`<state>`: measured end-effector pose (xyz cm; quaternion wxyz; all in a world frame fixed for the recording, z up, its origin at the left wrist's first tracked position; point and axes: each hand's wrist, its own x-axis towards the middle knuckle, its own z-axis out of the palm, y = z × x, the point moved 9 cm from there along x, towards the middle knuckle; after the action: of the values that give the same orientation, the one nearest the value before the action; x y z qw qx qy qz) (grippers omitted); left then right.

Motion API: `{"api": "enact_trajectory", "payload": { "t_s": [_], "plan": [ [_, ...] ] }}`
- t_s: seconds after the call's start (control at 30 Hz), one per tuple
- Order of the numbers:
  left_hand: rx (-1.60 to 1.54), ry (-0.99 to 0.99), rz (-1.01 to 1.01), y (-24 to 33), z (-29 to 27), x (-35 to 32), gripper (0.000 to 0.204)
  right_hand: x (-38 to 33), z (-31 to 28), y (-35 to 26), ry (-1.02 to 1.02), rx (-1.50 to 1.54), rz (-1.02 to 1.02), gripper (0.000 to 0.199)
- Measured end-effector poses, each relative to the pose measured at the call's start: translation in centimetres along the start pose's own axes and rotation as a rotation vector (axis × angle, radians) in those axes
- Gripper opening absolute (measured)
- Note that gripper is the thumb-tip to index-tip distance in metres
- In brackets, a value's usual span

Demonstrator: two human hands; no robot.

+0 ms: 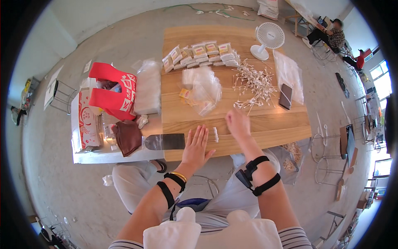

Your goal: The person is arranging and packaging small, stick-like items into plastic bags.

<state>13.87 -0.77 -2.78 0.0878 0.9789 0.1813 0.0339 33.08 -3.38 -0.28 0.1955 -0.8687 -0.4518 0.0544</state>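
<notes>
Over there, a white desk fan [270, 35] stands by the far right corner of the wooden table [186, 37]. A red carrier bag [120, 93] slumps behind a brown cloth [127, 137]; across the room, someone [336, 39] sits.

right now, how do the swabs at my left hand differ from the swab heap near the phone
The swabs at your left hand lie neatly side by side; the swab heap is jumbled, pointing many ways. The swab heap also spreads far wider than those swabs. Both show white-tipped sticks on the wooden table.
</notes>
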Motion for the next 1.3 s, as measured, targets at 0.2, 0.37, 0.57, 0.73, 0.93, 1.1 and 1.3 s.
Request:
{"api": "enact_trajectory", "payload": {
  "t_s": [0.2,0.37,0.57,0.73,0.93,1.1,1.3],
  "plan": [
    [-0.025,-0.014,-0.003,-0.1,-0.3,-0.1,0.088,-4.3,-2.4,0.1,0.144,0.054,-0.149,0.035],
    [0.023,0.017,-0.01,-0.1,-0.3,-0.1,0.087,-9.3,2.2,-6.2,-0.146,-0.099,-0.374,0.085],
    [0.0,0.024,0.002,-0.7,-0.9,-0.2,0.089,-8.9,3.1,-6.7,-0.125,-0.043,-0.32,0.095],
    [-0.018,-0.008,-0.141,-2.6,0.2,-0.2,0.094,-8.6,4.4,-6.9,-0.102,-0.098,-0.294,0.09],
    [-0.025,-0.01,-0.158,-2.3,0.8,0.2,0.094,-8.6,4.7,-7.2,-0.056,-0.064,-0.308,0.081],
    [-0.04,0.011,-0.157,-2.3,0.3,0.0,0.093,-8.6,4.7,-7.2,-0.049,-0.113,-0.31,0.082],
    [-0.116,-0.017,-0.108,-1.6,-0.2,-2.4,0.088,-8.6,4.1,-7.1,-0.044,-0.075,-0.31,0.076]
  ]
}}
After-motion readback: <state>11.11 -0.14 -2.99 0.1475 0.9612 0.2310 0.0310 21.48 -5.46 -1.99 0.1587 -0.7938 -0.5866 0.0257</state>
